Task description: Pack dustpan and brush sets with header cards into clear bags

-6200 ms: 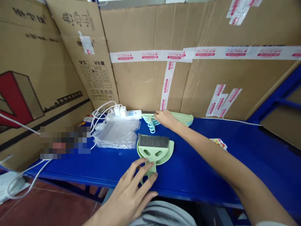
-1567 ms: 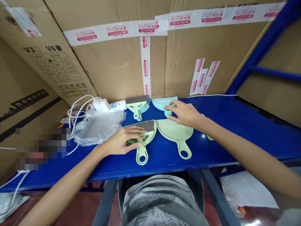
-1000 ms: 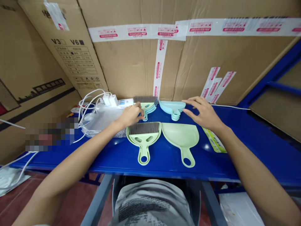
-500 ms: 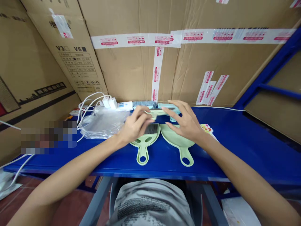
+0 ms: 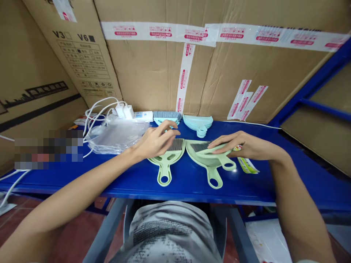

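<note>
My right hand [image 5: 233,144] grips a light green hand brush [image 5: 226,160] with dark bristles. The brush lies at a slant over a light green dustpan [image 5: 211,173], its bristles toward the pan's upper left. My left hand [image 5: 156,139] hovers above a second green dustpan [image 5: 175,160], holding nothing, with its bent fingers apart. Nested in that left pan is another green brush [image 5: 163,168], handle over handle, its dark bristles partly behind my fingers. Both pans have their looped handles toward me.
At the back stand stacked light blue dustpans [image 5: 197,123] and blue brushes [image 5: 166,117]. Clear plastic bags [image 5: 117,136] and white cables with plugs [image 5: 124,111] lie on the left of the blue table [image 5: 123,182]. A colourful card [image 5: 247,165] lies right of the pans.
The green brush, earlier raised between both hands, is now down over the right dustpan in my right hand. My left hand has let go of it. The camera view has shifted slightly.
</note>
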The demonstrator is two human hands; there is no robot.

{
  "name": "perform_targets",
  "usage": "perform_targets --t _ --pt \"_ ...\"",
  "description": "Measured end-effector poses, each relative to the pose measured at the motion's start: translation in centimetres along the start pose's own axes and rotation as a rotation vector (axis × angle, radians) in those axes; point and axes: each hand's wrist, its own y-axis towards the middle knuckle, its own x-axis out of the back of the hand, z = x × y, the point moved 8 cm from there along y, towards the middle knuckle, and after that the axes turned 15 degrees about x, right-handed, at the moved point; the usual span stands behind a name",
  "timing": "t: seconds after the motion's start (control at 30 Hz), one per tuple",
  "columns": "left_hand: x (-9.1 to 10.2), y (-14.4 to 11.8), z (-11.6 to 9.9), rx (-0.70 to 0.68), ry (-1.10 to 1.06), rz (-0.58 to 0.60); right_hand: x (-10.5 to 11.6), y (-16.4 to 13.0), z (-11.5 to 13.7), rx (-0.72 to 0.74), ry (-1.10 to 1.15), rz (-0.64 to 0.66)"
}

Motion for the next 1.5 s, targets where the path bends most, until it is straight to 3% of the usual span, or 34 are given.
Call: perform_targets --t 0.13,0.37,0.67,0.87,1.13,1.5 --pt "-0.2 -0.3 -0.8 -0.118 0.134 -0.007 -1.8 0.2 -1.6 -0.034 0.060 0.119" --pt "-0.7 -0.3 -0.2 -0.080 0.178 0.048 -2.6 0.9 -1.9 -0.083 -0.015 0.109" --pt "-0.7 -0.1 0.1 -0.054 0.178 0.098 -3.3 0.7 -1.9 -0.086 0.091 0.156" --pt "-0.9 0.0 0.5 -0.066 0.191 0.100 -3.2 -0.3 -0.3 -0.027 -0.151 0.132" --pt "-0.8 0.1 1.6 -0.025 0.221 0.087 -6.6 0.1 0.0 -0.047 -0.368 0.169" --pt "-1.6 0.3 5.6 0.162 0.263 0.174 -9.7 -0.6 0.3 0.098 -0.755 0.031"
